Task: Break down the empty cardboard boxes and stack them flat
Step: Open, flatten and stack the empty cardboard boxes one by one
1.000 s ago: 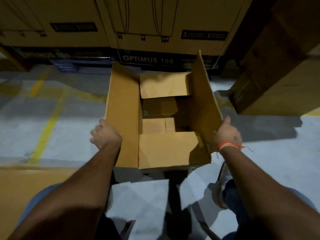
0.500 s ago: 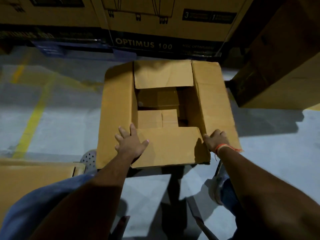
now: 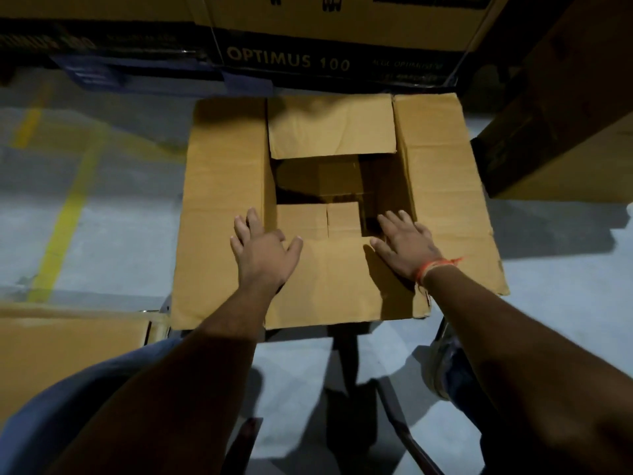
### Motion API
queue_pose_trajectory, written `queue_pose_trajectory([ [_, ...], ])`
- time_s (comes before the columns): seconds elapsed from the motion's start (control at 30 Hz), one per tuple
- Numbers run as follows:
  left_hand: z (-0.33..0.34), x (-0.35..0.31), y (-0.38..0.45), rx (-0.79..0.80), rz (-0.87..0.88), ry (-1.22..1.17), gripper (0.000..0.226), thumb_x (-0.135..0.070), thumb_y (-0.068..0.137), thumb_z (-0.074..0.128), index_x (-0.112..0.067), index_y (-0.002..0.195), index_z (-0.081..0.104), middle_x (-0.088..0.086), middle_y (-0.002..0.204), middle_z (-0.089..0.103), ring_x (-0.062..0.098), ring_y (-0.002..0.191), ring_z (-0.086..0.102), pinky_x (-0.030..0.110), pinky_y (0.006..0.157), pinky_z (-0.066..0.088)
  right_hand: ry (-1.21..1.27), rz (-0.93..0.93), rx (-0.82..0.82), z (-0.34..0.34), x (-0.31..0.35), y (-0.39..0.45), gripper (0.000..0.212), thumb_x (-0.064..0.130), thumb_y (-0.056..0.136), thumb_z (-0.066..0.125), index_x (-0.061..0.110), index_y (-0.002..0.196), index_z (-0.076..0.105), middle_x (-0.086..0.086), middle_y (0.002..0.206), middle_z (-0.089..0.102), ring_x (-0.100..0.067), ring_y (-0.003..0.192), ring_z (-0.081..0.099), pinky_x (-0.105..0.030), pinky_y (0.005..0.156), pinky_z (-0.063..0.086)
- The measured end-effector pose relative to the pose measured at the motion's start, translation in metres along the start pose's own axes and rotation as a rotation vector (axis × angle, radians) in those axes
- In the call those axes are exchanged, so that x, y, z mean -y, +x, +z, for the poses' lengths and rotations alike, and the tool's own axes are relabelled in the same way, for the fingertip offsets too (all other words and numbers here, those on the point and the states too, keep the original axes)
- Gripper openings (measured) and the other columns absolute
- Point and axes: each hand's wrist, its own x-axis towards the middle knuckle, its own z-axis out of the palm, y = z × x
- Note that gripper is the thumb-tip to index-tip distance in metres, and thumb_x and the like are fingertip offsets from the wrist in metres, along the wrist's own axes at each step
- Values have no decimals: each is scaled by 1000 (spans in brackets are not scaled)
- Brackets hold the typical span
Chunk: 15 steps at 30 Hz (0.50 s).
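Observation:
An open brown cardboard box [image 3: 222,207] sits on the grey floor in front of me, its four top flaps spread outward and nearly level. The inside is dark, with the bottom flaps showing. My left hand [image 3: 262,250] lies flat with fingers spread on the near flap, by the left inner corner. My right hand [image 3: 406,245], an orange thread round its wrist, presses flat on the same near flap at the right inner corner, fingertips over the opening. Neither hand grips anything.
A flat piece of cardboard [image 3: 68,341] lies at my lower left. Large printed cartons [image 3: 287,60] marked OPTIMUS 100 stand behind the box, and a tall brown carton [image 3: 565,108] is at the right. A yellow floor line [image 3: 65,221] runs on the left. My knees frame the bottom.
The side flaps, upright one second ago, are now folded out flat. Both hands have moved from the box's outer sides onto the near flap, palms down.

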Motion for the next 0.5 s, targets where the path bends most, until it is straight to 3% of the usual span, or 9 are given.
queue_pose_trajectory([
  [0.07, -21, -8, 6, -19, -22, -64, 52, -55, 100, 43, -17, 89, 77, 17, 143, 55, 37, 135, 42, 47, 112, 36, -25, -15, 31, -18, 10, -2, 56, 56, 105, 24, 24, 142, 54, -7, 135, 61, -26, 136, 47, -45, 119, 21],
  [0.1, -35, -10, 9, 38, -40, -115, 49, -52, 99, 46, -17, 79, 74, 14, 121, 68, 31, 115, 57, 40, 96, 46, -11, 5, -19, -30, 14, -6, 58, 57, 105, 24, 22, 126, 65, -6, 110, 70, -26, 115, 60, -42, 108, 34],
  [0.17, -61, -14, 14, 278, -88, -201, 39, -49, 94, 61, -16, 76, 71, 9, 96, 73, 23, 87, 64, 31, 72, 46, 165, 77, -62, -53, 21, -14, 50, 55, 104, 36, 21, 109, 72, -3, 90, 69, -23, 91, 62, -35, 85, 43],
  [0.23, -78, -15, 14, 547, -70, -213, 33, -48, 87, 74, -15, 87, 74, 5, 91, 72, 20, 85, 66, 29, 69, 48, 290, 119, 130, -68, 22, -18, 25, 38, 99, 58, 26, 115, 73, -2, 111, 69, -21, 99, 58, -34, 87, 42],
  [0.27, -83, -17, 12, 657, -28, -200, 31, -47, 85, 77, -16, 90, 75, 3, 92, 72, 20, 88, 66, 30, 72, 50, 259, 117, 268, -78, 24, -22, 29, 29, 94, 64, 29, 123, 70, -1, 123, 65, -21, 106, 56, -36, 91, 42],
  [0.33, -84, -23, -1, 857, 45, -166, 38, -46, 78, 82, -23, 106, 73, 2, 115, 70, 22, 108, 62, 36, 92, 52, 190, 121, 518, -87, 26, -31, 65, 24, 86, 72, 38, 145, 49, -1, 147, 52, -28, 128, 50, -46, 105, 42],
  [0.4, -70, -26, -17, 999, 63, -110, 84, -54, 66, 87, -29, 140, 55, 1, 148, 50, 27, 136, 45, 46, 114, 38, 7, 97, 680, -82, 33, -46, 104, 35, 80, 83, 41, 159, 16, -1, 166, 25, -37, 149, 27, -62, 115, 27],
  [0.47, -47, -30, -37, 958, 160, 16, 108, -57, 72, 85, -26, 159, 29, 4, 164, 28, 28, 149, 29, 43, 121, 28, -178, 50, 639, -52, 39, -58, 128, 47, 72, 86, 40, 160, -7, -1, 170, 0, -38, 155, 3, -75, 113, 9],
  [0.5, -33, -31, -49, 873, 226, 93, 112, -56, 76, 82, -22, 162, 19, 5, 168, 21, 28, 152, 24, 41, 122, 26, -191, 20, 555, -31, 41, -63, 137, 49, 67, 89, 41, 158, -13, 0, 169, -9, -37, 155, -4, -77, 113, 9],
])
